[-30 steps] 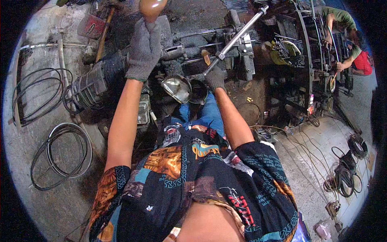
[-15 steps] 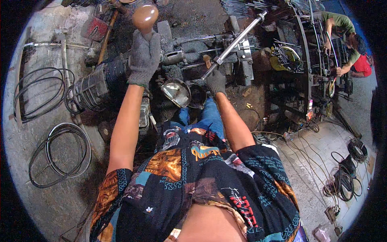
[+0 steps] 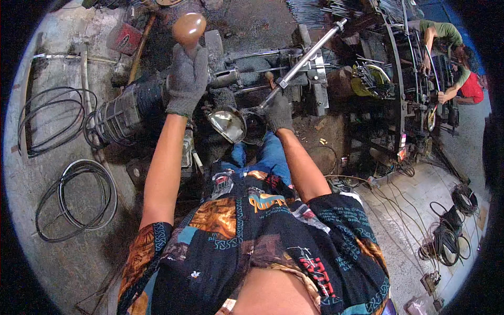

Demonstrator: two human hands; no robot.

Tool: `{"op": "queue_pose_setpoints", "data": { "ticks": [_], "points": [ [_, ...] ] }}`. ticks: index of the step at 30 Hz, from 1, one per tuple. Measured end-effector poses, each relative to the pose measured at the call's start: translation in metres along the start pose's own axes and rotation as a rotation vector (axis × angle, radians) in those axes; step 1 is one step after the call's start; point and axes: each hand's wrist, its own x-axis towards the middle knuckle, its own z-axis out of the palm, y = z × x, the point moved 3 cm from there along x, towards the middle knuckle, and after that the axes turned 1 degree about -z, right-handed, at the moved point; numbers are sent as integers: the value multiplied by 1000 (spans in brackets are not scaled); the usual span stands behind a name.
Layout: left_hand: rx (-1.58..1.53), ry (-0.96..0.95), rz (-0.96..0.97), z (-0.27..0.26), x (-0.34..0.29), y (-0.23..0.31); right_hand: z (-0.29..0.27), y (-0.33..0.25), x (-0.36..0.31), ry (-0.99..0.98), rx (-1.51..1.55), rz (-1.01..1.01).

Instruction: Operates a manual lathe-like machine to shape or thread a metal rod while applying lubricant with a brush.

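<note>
Left hand (image 3: 187, 79), left of rod (image 3: 310, 56), stays closed on knob (image 3: 189, 30); right hand (image 3: 279, 113), grip unclear, beside rod; work unchanged.

Metal bar (image 3: 311, 55) ahead of right hand (image 3: 280, 113), gap toward left hand (image 3: 187, 81).

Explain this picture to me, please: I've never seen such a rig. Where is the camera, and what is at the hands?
There is no robot here: a wide fisheye camera on the person's head looks down, so straight edges bend. The left hand, in a grey glove, is at the neck of a brown knob. The gloved right hand is at the lower end of a shiny metal bar; its fingers are mostly hidden. Both are over a dark metal machine, with a shiny dish-shaped part nearby. At right, another person in a green top works separately.
</note>
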Motion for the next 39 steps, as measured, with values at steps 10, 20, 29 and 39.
{"op": "queue_pose_setpoints", "data": {
  "ticks": [10, 20, 29, 39],
  "points": [
    [-53, -48, -52, 3, -2, -12, -16, -22, 13, 26, 31, -74],
    [-45, 7, -52, 0, -3, -3, -14, -2, -13, -45, 65, 35],
    [-26, -32, -67, 5, -2, -5, -3, 6, 26, -85, -18, 24],
    [66, -47, -27, 1, 0, -6, -5, 19, 0, -131, -31, 43]
  ]
}}
